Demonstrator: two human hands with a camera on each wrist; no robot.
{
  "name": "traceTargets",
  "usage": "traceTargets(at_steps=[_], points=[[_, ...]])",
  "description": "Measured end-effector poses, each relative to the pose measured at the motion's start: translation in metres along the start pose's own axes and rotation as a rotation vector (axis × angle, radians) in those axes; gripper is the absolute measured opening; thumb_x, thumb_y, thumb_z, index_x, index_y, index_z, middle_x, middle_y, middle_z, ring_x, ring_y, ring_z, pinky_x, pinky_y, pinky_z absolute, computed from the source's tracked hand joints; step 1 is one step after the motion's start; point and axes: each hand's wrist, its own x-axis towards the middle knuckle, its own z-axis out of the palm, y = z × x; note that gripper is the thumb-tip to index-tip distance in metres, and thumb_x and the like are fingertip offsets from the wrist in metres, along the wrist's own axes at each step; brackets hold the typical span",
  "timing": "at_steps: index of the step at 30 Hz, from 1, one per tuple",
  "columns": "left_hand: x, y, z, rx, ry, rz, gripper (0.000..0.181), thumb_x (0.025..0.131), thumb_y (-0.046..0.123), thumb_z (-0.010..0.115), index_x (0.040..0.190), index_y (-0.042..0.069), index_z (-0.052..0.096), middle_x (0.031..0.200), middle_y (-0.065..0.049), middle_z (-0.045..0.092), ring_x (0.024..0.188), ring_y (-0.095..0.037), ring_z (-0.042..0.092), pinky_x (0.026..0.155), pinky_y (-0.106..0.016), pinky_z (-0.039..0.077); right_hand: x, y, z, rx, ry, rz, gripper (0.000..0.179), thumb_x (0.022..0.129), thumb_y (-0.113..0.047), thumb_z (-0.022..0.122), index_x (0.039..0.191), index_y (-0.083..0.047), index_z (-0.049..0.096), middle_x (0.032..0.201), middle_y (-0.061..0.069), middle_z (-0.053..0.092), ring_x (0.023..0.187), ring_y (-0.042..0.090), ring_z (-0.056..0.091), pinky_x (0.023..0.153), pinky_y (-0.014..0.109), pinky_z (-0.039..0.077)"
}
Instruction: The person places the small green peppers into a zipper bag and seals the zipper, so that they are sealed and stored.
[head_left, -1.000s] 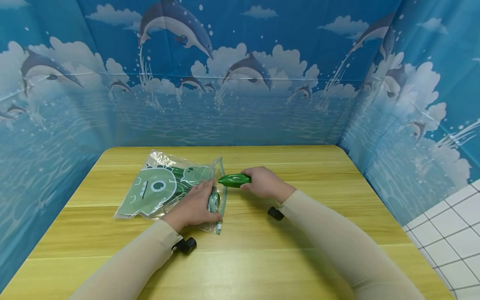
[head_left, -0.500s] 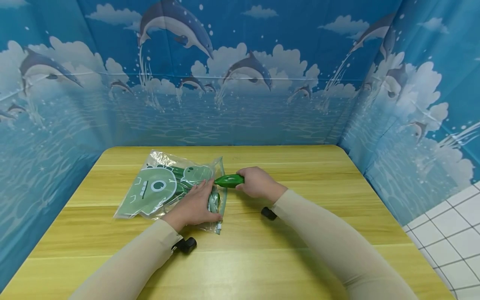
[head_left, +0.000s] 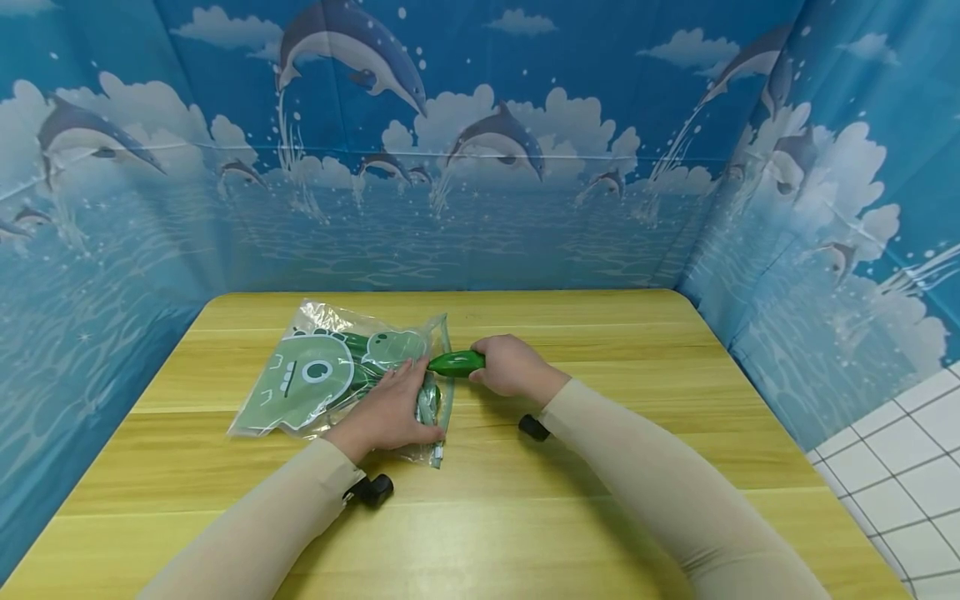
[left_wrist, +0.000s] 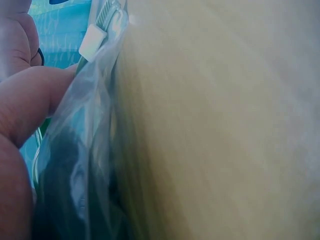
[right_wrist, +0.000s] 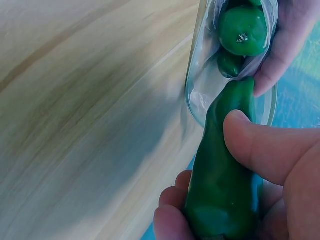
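Observation:
My right hand [head_left: 512,367] grips a glossy green pepper [head_left: 456,363], thumb on top and fingers curled below. Its narrow tip points left into the mouth of a clear zip bag [head_left: 296,393] printed with a green dinosaur cartoon. Across the bag near that mouth lies my left hand [head_left: 384,414], fingers extended and thumb along the edge. Near the thumb, the left wrist view shows a white zip slider [left_wrist: 92,42]. Through the parted mouth, the right wrist view reveals a round green vegetable [right_wrist: 243,31] and a smaller green piece [right_wrist: 230,63]. The print partly hides the other green contents.
The bag lies flat on a yellow wood-grain table [head_left: 585,508] with rounded far corners. Blue curtains [head_left: 480,233] with dolphins enclose the back and sides. White floor tiles [head_left: 915,467] show at the lower right. A black wrist camera [head_left: 375,490] hangs below each sleeve.
My right hand has moved left with the green pepper, bringing its tip over the bag's zip edge, close to the left fingertips. The left hand and bag have hardly moved.

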Motion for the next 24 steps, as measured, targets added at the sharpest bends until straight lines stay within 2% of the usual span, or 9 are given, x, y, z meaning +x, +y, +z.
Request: traceTargets(at_steps=[6,13,21,24], points=[[0.0003,-0.0007,0.0005,0.006,-0.002,-0.002,0.125,0.083,0.058,0.082,0.17,0.007,0.007,0.176,-0.018,0.016,0.165,-0.036,0.013,0.133,-0.056,0.016,-0.0006,-0.0007,0.0002,0.0,-0.006,0.014,0.043,0.102,-0.031,0.072,0.138,-0.011,0.068,0.114,0.004,0.074,0.088,0.016,0.063,0.087,0.039,0.055],[-0.001,0.0005,-0.0003,-0.001,0.003,0.005,0.127,0.082,0.058,0.083,0.17,0.007,0.006,0.176,-0.019,0.014,0.164,-0.036,0.013,0.133,-0.056,0.016,-0.0014,0.0003,0.0002,-0.005,-0.007,0.018,0.038,0.101,-0.03,0.072,0.134,-0.01,0.07,0.11,0.003,0.073,0.087,0.017,0.062,0.086,0.038,0.054],[-0.0016,0.0007,-0.0004,0.006,-0.007,0.007,0.129,0.083,0.058,0.082,0.17,0.008,0.001,0.177,-0.016,0.01,0.165,-0.033,0.011,0.134,-0.054,0.013,-0.0011,-0.0047,0.0029,-0.05,-0.029,0.033,0.044,0.102,-0.032,0.071,0.14,-0.009,0.067,0.116,0.005,0.074,0.091,0.017,0.064,0.089,0.039,0.056],[-0.0016,0.0002,-0.0007,0.005,-0.006,0.014,0.129,0.083,0.058,0.082,0.17,0.008,0.001,0.177,-0.016,0.01,0.165,-0.034,0.012,0.134,-0.054,0.014,0.0012,-0.0082,0.0059,-0.067,-0.026,0.014,0.043,0.102,-0.033,0.071,0.137,-0.008,0.067,0.113,0.005,0.074,0.089,0.017,0.063,0.088,0.039,0.056]])
